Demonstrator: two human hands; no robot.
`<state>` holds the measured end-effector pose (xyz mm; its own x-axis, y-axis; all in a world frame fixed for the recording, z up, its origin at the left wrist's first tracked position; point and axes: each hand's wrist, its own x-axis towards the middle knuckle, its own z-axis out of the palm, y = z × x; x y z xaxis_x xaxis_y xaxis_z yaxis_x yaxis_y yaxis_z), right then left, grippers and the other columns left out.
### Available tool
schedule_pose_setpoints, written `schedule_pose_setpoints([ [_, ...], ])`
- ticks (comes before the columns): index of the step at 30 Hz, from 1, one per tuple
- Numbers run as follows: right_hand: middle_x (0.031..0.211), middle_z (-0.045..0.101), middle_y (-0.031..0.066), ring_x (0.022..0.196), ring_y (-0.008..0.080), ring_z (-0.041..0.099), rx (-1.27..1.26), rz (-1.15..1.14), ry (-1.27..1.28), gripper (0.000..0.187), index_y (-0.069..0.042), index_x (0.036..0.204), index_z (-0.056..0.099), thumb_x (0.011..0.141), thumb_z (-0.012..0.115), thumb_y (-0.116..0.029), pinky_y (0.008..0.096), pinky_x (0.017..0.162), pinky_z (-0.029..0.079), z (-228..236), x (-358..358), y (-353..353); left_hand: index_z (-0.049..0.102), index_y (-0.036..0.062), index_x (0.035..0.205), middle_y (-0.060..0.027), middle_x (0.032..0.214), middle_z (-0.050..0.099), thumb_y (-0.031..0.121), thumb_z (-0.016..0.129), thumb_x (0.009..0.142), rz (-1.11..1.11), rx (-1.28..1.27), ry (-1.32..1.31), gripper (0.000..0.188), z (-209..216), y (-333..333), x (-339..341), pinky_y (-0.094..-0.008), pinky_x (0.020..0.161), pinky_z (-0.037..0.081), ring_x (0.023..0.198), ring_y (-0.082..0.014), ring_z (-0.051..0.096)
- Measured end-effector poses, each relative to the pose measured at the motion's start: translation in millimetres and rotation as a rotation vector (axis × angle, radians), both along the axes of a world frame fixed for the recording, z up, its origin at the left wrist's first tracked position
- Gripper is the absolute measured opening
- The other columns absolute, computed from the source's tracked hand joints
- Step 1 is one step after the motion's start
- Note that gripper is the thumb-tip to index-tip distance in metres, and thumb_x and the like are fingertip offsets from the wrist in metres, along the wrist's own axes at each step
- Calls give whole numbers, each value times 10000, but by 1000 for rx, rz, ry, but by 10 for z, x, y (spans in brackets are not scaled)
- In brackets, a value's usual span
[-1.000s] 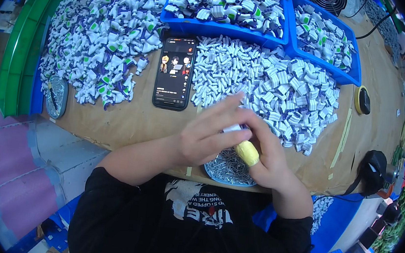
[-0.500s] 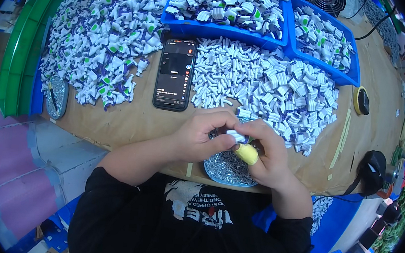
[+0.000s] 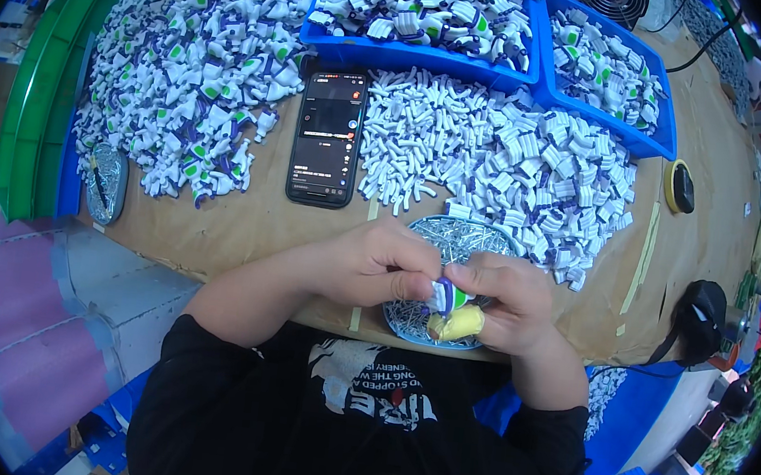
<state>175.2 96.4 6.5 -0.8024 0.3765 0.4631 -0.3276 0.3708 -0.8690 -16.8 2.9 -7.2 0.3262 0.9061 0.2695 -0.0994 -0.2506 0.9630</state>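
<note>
Both of my hands are closed on one small toy part (image 3: 448, 298), white with purple and green, held over an oval tray. My left hand (image 3: 376, 262) pinches its left side between thumb and fingers. My right hand (image 3: 513, 302) grips the other side, and yellow tape (image 3: 458, 324) wraps one of its digits. Beneath the hands, the blue-rimmed tray (image 3: 512, 237) holds many thin silvery metal pins. Fingers cover much of the part, so how its pieces join cannot be seen.
A phone (image 3: 327, 139) lies beyond my left hand. Around it are heaps of toy bodies (image 3: 193, 79), small white pieces (image 3: 410, 134) and ribbed pieces (image 3: 553, 181). Blue bins (image 3: 536, 82) stand at the back, a tape roll (image 3: 680, 187) at right, a second pin tray (image 3: 108, 181) at left.
Both hands have come lower and nearer to me, turning the part so its purple and green side shows. More of the pin tray's far end is uncovered.
</note>
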Motion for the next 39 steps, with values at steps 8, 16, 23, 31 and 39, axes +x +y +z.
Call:
schedule_pose_setpoints([
  [8, 675, 598, 110, 546, 219, 587, -2, 38, 48, 339, 28, 1019, 647, 700, 752, -19, 300, 484, 443, -19, -17, 16, 548, 22, 782, -40, 628, 497, 306, 496, 976, -102, -185, -70, 347, 30, -19, 37, -281, 533, 378, 568, -123, 470],
  [16, 694, 593, 105, 572, 230, 590, 21, 44, -25, 359, 9, 1024, 620, 704, 767, -58, 307, 504, 450, -9, 12, -8, 560, 21, 845, -13, 720, 522, 338, 482, 981, -151, -300, -177, 353, -11, -34, 34, -250, 590, 383, 662, -76, 457],
  [23, 757, 525, 78, 601, 206, 494, 68, -28, -53, 662, -57, 1113, 519, 627, 867, -342, 318, 536, 365, -103, -7, -52, 589, 19, 913, 32, 747, 524, 362, 484, 979, -64, -460, -200, 365, -36, -68, 121, -217, 606, 380, 691, -36, 434],
  [31, 743, 542, 77, 616, 242, 530, 232, -132, -133, 469, -49, 985, 574, 663, 831, -273, 345, 546, 400, -48, -6, -51, 577, 35, 847, -17, 692, 530, 344, 485, 978, 39, -340, 66, 348, 34, -57, 108, -254, 562, 380, 630, -82, 461],
  [39, 711, 570, 86, 635, 270, 579, 418, -273, -222, 375, -36, 962, 610, 664, 779, -187, 355, 603, 447, 15, -2, -26, 556, 31, 782, -34, 639, 512, 284, 507, 965, 168, -297, 15, 317, 63, -54, 61, -278, 534, 385, 571, -114, 464],
])
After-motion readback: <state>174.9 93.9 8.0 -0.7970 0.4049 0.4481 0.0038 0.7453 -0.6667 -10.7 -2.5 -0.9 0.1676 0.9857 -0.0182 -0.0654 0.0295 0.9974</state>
